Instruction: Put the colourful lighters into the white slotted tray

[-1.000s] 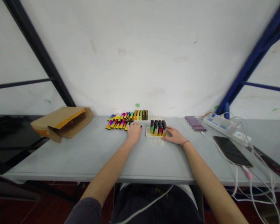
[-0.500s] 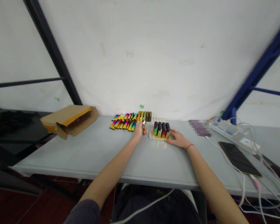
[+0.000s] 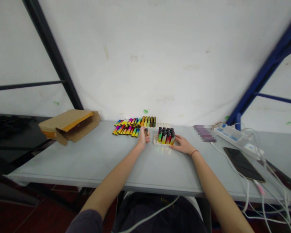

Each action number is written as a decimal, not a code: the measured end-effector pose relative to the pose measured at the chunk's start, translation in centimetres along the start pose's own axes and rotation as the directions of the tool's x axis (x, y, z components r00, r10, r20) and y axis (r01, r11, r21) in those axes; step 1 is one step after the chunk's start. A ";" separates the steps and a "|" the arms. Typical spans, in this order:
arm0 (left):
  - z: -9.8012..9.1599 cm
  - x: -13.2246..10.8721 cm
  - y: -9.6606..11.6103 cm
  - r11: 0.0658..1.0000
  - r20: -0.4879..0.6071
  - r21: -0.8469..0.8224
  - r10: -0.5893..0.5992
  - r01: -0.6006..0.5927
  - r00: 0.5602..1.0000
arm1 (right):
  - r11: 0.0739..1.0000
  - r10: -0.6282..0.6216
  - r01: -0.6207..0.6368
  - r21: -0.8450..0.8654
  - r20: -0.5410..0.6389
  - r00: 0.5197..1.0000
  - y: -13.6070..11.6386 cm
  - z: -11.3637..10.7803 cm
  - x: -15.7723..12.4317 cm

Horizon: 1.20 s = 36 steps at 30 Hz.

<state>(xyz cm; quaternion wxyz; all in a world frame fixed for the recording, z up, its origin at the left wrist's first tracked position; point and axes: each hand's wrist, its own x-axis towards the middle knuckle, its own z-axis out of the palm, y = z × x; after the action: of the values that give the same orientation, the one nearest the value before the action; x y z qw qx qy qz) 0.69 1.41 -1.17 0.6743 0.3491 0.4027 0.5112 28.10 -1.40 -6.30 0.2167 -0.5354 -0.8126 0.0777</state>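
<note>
My left hand (image 3: 143, 138) is closed round a lighter (image 3: 146, 131), whose upper end shows above the fist; the rest is hidden by the fingers. Just right of it stands a white tray (image 3: 156, 141) with several upright lighters (image 3: 166, 136), black tops up and bodies in green, yellow and red. The tray's left edge shows bare slots. My right hand (image 3: 183, 144) grips the tray's right end, thumb at the front corner and fingers along the side. Beyond my left hand, rows of shiny multicoloured lighters (image 3: 126, 130) lie on the table, beside a block of upright yellow-to-olive ones (image 3: 148, 121).
Behind the filled tray lies another white tray (image 3: 163, 125). An open cardboard box (image 3: 68, 123) rests on its side at the left. Toward the right are a blurred-out purple item (image 3: 205, 133), a power strip (image 3: 240, 139), a dark phone (image 3: 243, 164) and loose white cables (image 3: 249, 191).
The lighter in my left fist has turned, so less of its shiny side shows and its end points more toward me. My right hand stays at the tray. The view has shifted slightly.
</note>
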 end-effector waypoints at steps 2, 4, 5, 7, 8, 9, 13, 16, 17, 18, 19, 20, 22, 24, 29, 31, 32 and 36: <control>0.0 0.0 0.0 1.000 -0.016 -0.012 -0.012 0.011 1.000 | 1.000 -0.005 0.005 0.001 -0.008 1.000 0.0 0.1 0.0; 0.0 0.1 0.0 0.999 -0.023 -0.035 -0.002 0.002 1.000 | 1.000 -0.003 0.003 -0.004 -0.010 1.000 0.1 0.1 0.0; 0.0 0.2 -0.1 0.999 -0.028 -0.045 0.005 -0.006 1.000 | 1.000 -0.002 0.002 -0.008 -0.007 1.000 0.1 0.1 0.0; 0.1 0.2 -0.2 0.998 -0.046 -0.059 0.016 -0.019 0.999 | 1.000 -0.001 0.001 -0.013 -0.001 1.000 0.1 0.1 0.0; 0.1 0.2 -0.3 0.998 -0.058 -0.063 0.020 -0.023 0.998 | 1.000 -0.001 0.001 -0.012 -0.002 1.000 0.1 0.1 0.0; 0.1 0.3 -0.3 0.997 -0.072 -0.067 0.022 -0.027 0.997 | 1.000 -0.001 0.001 -0.011 -0.004 1.000 0.1 0.1 0.0; 0.3 0.1 -0.4 0.995 -0.114 -0.088 0.029 -0.039 0.993 | 1.000 0.006 -0.006 -0.006 -0.013 1.000 0.1 0.0 0.0; 0.3 -0.1 -0.4 0.994 -0.125 -0.096 0.039 -0.051 0.991 | 1.000 0.005 -0.005 -0.005 -0.002 1.000 0.0 0.0 -0.1; 0.3 -0.1 -0.3 0.994 -0.126 -0.098 0.045 -0.058 0.991 | 1.000 0.003 -0.003 -0.004 0.000 1.000 -0.1 -0.1 -0.1; 0.3 -0.1 -0.3 0.993 -0.126 -0.099 0.051 -0.063 0.991 | 1.000 0.004 -0.004 -0.005 0.002 1.000 -0.1 -0.1 -0.1; 0.3 -0.1 -0.2 0.993 -0.122 -0.100 0.053 -0.066 0.991 | 1.000 0.006 -0.006 -0.006 0.006 1.000 -0.2 -0.2 -0.1; 0.3 -0.2 -0.2 0.993 -0.113 -0.099 0.053 -0.065 0.992 | 1.000 0.007 -0.007 -0.009 0.010 1.000 -0.3 -0.2 -0.1; 0.2 -0.1 -0.2 0.995 -0.095 -0.090 0.043 -0.052 0.995 | 1.000 0.010 -0.010 -0.014 0.018 1.000 -0.4 -0.3 -0.1; 0.2 -0.1 -0.3 0.996 -0.087 -0.080 0.044 -0.051 0.995 | 1.000 0.013 -0.012 -0.014 0.019 1.000 -0.5 -0.4 -0.1; 0.2 -0.1 -0.5 0.994 -0.118 -0.068 0.079 -0.087 0.990 | 1.000 0.011 -0.011 0.000 0.005 1.000 -0.5 -0.4 -0.1; 0.3 -0.1 -0.5 0.994 -0.125 -0.052 0.084 -0.091 0.989 | 1.000 0.012 -0.012 0.005 0.001 1.000 -0.6 -0.4 -0.1; 0.3 -0.1 -0.5 0.995 -0.121 -0.039 0.086 -0.091 0.989 | 1.000 0.013 -0.013 0.007 0.002 1.000 -0.7 -0.4 -0.1; 0.3 0.0 -0.6 0.988 -0.041 0.048 0.148 -0.146 0.988 | 1.000 0.022 -0.022 0.016 0.003 1.000 -0.9 -0.4 0.0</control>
<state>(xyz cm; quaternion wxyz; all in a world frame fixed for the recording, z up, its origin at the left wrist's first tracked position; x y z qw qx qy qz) 1.18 1.22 -1.58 0.6175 0.3815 0.4020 0.5582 27.52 -1.85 -5.59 0.2190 -0.5426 -0.8062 0.0873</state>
